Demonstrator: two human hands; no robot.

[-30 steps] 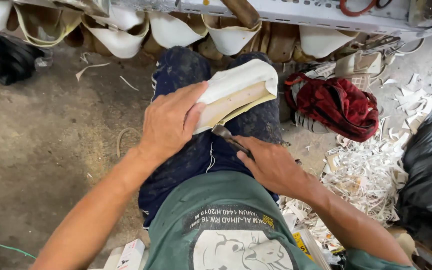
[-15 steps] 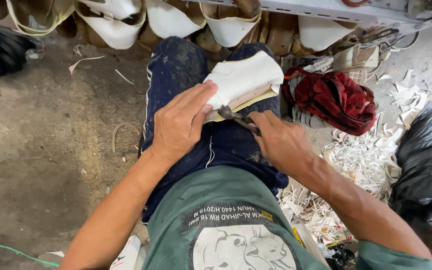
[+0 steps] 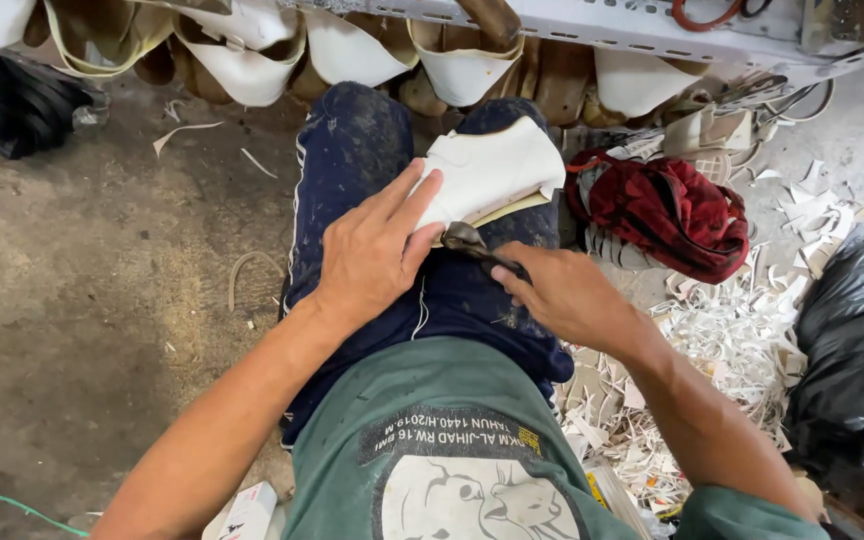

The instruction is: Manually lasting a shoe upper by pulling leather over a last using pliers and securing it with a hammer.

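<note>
A white shoe upper (image 3: 497, 165) with a cream edge lies on my right thigh, over dark blue trousers (image 3: 372, 170). My left hand (image 3: 377, 250) presses flat on its near left side, fingers spread over the white material. My right hand (image 3: 562, 290) grips a dark-handled knife (image 3: 477, 245), whose blade meets the lower edge of the upper just under my left fingertips. The blade tip is hidden beneath the white piece.
A row of white shoe uppers (image 3: 347, 45) hangs from a metal rack (image 3: 642, 25) ahead. A red cloth (image 3: 667, 210) lies at my right, by a heap of white offcut strips (image 3: 712, 340) and a black plastic bag (image 3: 857, 350). Bare concrete floor (image 3: 82, 280) on the left.
My left hand slid back off the top of the upper toward its near edge. The upper turned so its broad white side faces up, and the knife moved up to its lower edge.
</note>
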